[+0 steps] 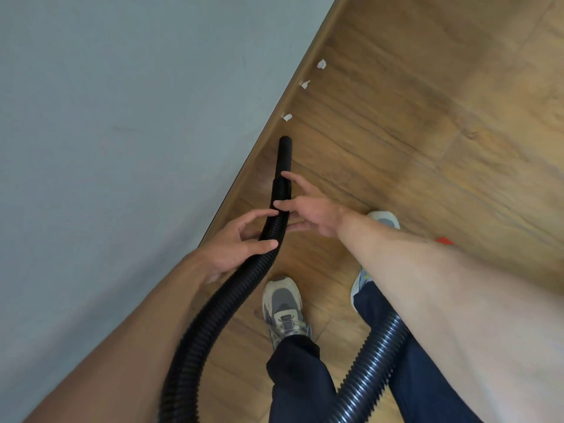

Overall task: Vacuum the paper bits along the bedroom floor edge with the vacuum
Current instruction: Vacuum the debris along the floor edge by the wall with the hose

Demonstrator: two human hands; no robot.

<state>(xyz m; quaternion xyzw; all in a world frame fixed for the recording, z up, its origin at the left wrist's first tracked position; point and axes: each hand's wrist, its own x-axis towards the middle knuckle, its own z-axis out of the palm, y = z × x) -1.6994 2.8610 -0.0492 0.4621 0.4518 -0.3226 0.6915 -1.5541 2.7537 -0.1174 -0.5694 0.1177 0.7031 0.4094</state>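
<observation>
A black ribbed vacuum hose (232, 303) ends in a smooth black nozzle (284, 154) that points along the skirting. My left hand (241, 239) curls round the hose from the left, thumb over the top. My right hand (308, 206) holds the hose higher up, near the nozzle's collar, with fingers wrapped from the right. Three white paper bits lie beside the skirting ahead of the nozzle: the nearest (287, 117) just beyond the tip, a second (305, 84), and a third (321, 64) farthest away.
A grey-blue wall (122, 117) fills the left, meeting the wooden floor (427, 117) at a brown skirting board (268, 123). My two shoes (283, 309) stand on the floor. The hose loops back under my right arm (375, 361). A red scrap (444, 240) shows at the right.
</observation>
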